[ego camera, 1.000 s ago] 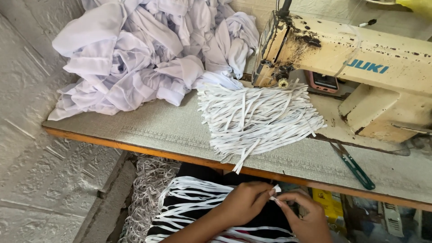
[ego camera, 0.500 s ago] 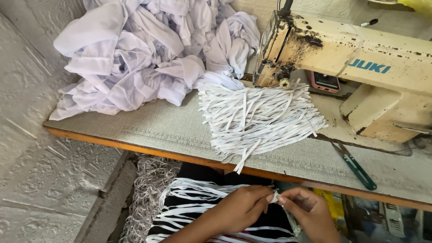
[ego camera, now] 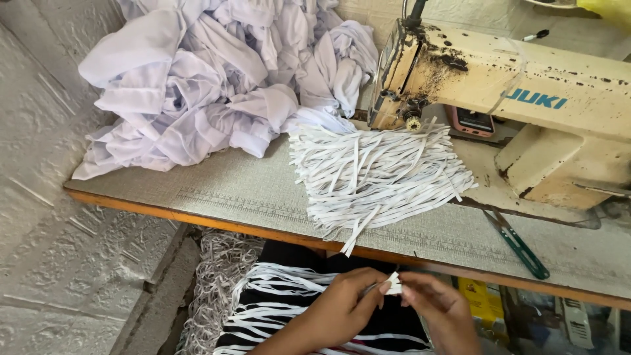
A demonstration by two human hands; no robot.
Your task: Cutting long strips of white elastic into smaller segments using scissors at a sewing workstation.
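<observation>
Below the table's front edge, my left hand (ego camera: 345, 306) and my right hand (ego camera: 437, 306) meet over my lap. Both pinch the same small folded piece of white elastic strip (ego camera: 394, 284) between their fingertips. More loose white strips (ego camera: 276, 296) lie across the dark cloth on my lap. On the table just above my hands sits a thick pile of cut white strips (ego camera: 374, 174), one end hanging over the edge.
A cream sewing machine (ego camera: 526, 98) stands at the back right of the grey table (ego camera: 217, 190). A heap of white garments (ego camera: 217, 79) fills the back left. Green-handled snips (ego camera: 519, 244) lie at the right. A tangle of white trimmings (ego camera: 217, 276) lies on the floor.
My hands have drawn closer together and shifted slightly down, still holding the small strip piece between them. Nothing on the table has moved.
</observation>
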